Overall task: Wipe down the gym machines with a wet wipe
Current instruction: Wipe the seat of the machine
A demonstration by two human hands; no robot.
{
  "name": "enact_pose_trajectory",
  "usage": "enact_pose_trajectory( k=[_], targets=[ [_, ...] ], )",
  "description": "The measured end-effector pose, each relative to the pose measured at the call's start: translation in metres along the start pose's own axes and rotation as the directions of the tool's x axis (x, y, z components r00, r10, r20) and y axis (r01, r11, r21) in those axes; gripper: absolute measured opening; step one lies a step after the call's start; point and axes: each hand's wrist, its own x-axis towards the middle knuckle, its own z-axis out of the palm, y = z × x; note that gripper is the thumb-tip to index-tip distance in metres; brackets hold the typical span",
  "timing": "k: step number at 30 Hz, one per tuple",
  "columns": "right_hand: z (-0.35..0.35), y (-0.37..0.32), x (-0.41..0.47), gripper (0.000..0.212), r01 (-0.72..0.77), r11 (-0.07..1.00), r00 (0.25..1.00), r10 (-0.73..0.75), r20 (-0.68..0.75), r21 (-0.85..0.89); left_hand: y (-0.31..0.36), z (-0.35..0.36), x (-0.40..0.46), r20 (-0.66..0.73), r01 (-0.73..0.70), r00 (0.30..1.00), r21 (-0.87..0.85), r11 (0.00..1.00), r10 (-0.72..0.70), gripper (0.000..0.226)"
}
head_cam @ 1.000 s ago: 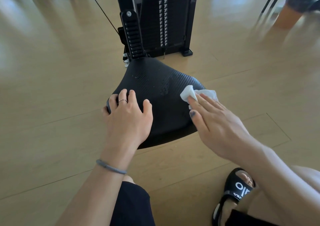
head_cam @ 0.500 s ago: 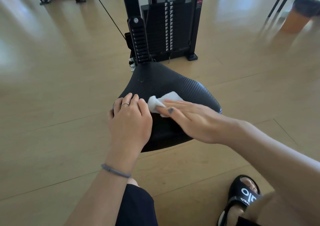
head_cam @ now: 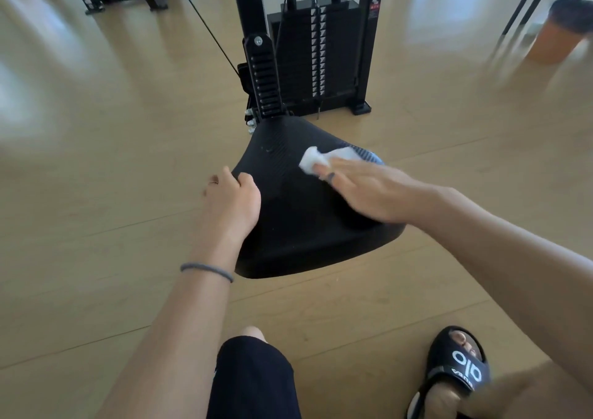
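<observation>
A black ribbed seat pad (head_cam: 298, 219) of a cable machine fills the middle of the view. My right hand (head_cam: 362, 191) lies flat on its far right part and presses a crumpled white wet wipe (head_cam: 317, 158) against the surface under its fingers. My left hand (head_cam: 232, 200) grips the pad's left edge, fingers curled over the rim, a ring on one finger and a grey band on the wrist.
The black weight stack and frame (head_cam: 317, 53) stand just behind the pad, with a cable (head_cam: 205, 24) running up to the left. An orange cylinder (head_cam: 555, 40) stands at the far right. My black slide sandal (head_cam: 455, 373) rests on the wooden floor (head_cam: 96, 162).
My right hand has swept the wipe from the pad's left-middle to its far right side. My left hand has slid from the top of the pad to its left edge.
</observation>
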Motion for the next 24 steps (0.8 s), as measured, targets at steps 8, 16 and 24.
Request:
enact_pose_trajectory(
  k=[8,16,24],
  targets=[
    [0.022,-0.004,-0.011,0.042,0.064,0.993,0.992,-0.075,-0.106,-0.099,-0.002,0.008,0.002,-0.013,0.006,1.000,0.069,0.998,-0.005,0.038],
    [0.013,-0.010,0.039,0.044,-0.041,0.992,0.999,0.044,0.021,-0.121,-0.001,0.007,-0.004,-0.018,-0.055,0.998,0.117,0.992,0.057,0.034],
    [0.027,-0.023,-0.005,0.043,-0.021,0.986,0.999,0.014,-0.043,-0.165,-0.005,0.013,-0.002,-0.060,-0.093,0.993,0.150,0.984,0.103,0.037]
  ],
)
